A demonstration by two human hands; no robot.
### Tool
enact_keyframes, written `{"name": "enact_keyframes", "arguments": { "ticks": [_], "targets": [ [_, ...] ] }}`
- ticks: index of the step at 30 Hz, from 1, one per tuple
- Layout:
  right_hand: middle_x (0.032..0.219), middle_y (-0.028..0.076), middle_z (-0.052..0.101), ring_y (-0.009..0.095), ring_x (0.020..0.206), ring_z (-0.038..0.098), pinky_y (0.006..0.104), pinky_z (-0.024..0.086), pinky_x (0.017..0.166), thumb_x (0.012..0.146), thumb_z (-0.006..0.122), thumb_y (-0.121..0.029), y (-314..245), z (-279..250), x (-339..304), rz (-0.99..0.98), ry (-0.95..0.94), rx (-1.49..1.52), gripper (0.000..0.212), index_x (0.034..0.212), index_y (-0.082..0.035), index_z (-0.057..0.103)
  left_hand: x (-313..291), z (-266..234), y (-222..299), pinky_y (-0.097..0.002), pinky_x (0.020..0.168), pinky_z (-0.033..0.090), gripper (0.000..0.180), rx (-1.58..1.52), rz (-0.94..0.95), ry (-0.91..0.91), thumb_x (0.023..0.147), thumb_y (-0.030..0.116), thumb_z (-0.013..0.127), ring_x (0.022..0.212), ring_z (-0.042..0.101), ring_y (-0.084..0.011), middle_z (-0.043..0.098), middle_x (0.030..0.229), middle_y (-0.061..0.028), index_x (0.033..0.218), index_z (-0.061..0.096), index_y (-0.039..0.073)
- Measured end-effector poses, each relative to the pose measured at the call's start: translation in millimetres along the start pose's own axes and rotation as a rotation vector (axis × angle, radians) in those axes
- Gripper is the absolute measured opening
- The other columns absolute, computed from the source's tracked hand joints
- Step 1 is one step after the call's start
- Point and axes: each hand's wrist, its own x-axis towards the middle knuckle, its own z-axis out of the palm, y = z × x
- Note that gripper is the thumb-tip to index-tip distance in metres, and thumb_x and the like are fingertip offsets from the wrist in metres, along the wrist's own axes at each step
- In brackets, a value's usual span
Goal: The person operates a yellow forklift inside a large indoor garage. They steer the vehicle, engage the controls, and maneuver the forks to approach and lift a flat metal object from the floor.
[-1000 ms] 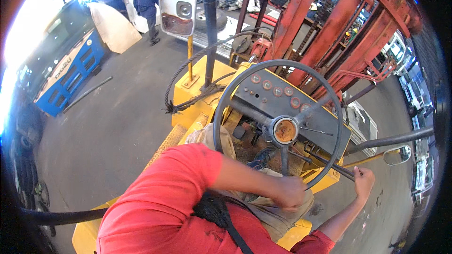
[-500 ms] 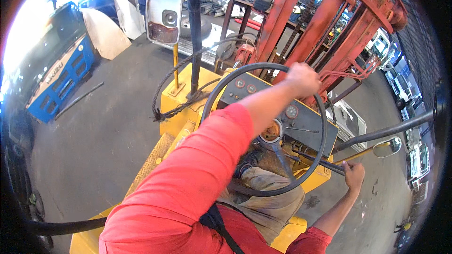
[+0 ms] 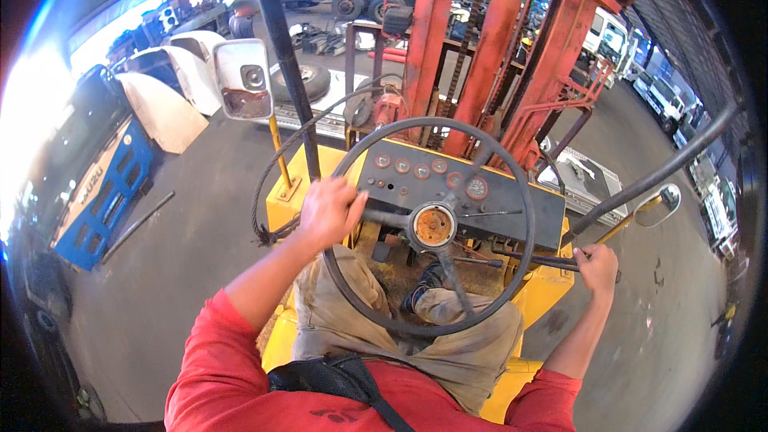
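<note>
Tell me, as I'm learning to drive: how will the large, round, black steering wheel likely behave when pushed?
The steering wheel likely feels stiff, its rim forming an even ring. It should probably turn rather than tip, since dark straight spokes join it to a round, rusty-faced hub.

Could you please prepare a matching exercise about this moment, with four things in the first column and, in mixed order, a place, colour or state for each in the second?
Column one
1. left hand
2. right hand
3. mast
4. gauges

Column two
A. red, standing tall in front
B. round, set in the dark dashboard
C. at the left side of the steering wheel
D. closed around a dark lever

Right pairs: 1-C, 2-D, 3-A, 4-B
</note>
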Motion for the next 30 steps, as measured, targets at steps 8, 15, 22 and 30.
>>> {"name": "enact_keyframes", "arguments": {
  "ticks": [8, 15, 22, 30],
  "targets": [
    [0.074, 0.021, 0.068, 0.042, 0.073, 0.068, 0.0494, 0.051, 0.069, 0.084, 0.076, -0.03, 7.1, -1.4, 0.5, 0.024, -0.019, 0.004, 0.026, 0.084, -0.005, 0.08, -101.3, -2.1, 108.7, -0.043, 0.062, 0.043, 0.029, -0.367, 0.392, -0.174, 0.083, 0.023, 0.08, 0.069, 0.056, -0.0259, 0.054, 0.072, -0.0054, 0.066, 0.059, 0.013],
    [0.07, 0.021, 0.067, 0.037, 0.069, 0.068, 0.0466, 0.05, 0.066, 0.086, 0.074, -0.029, 28.0, 6.2, 1.4, 0.027, -0.044, -0.029, 0.023, 0.086, -0.008, 0.083, -86.3, 93.7, 213.0, -0.0453, 0.081, 0.044, 0.024, -0.559, 0.757, -0.364, 0.091, 0.036, 0.065, 0.089, 0.061, -0.0234, 0.062, 0.083, -0.0012, 0.076, 0.066, 0.017],
    [0.071, 0.023, 0.067, 0.039, 0.069, 0.068, 0.0476, 0.05, 0.068, 0.087, 0.075, -0.031, 34.6, 12.9, 6.3, -0.018, -0.033, -0.039, 0.026, 0.088, -0.005, 0.081, 49.2, 178.2, 295.2, -0.0493, 0.08, 0.048, 0.032, -0.291, 0.626, -0.34, 0.094, 0.036, 0.058, 0.089, 0.068, -0.0285, 0.072, 0.084, -0.0089, 0.082, 0.077, 0.013],
    [0.076, 0.023, 0.07, 0.043, 0.075, 0.068, 0.0483, 0.051, 0.071, 0.088, 0.078, -0.031, 54.2, 13.0, -0.5, -0.013, 0.016, 0.048, 0.031, 0.085, 0.0, 0.078, 202.8, 165.6, 207.3, -0.051, 0.085, 0.049, 0.038, -0.043, 0.241, -0.16, 0.098, 0.04, 0.055, 0.098, 0.07, -0.0304, 0.076, 0.098, -0.011, 0.093, 0.08, 0.012]
  ]
}}
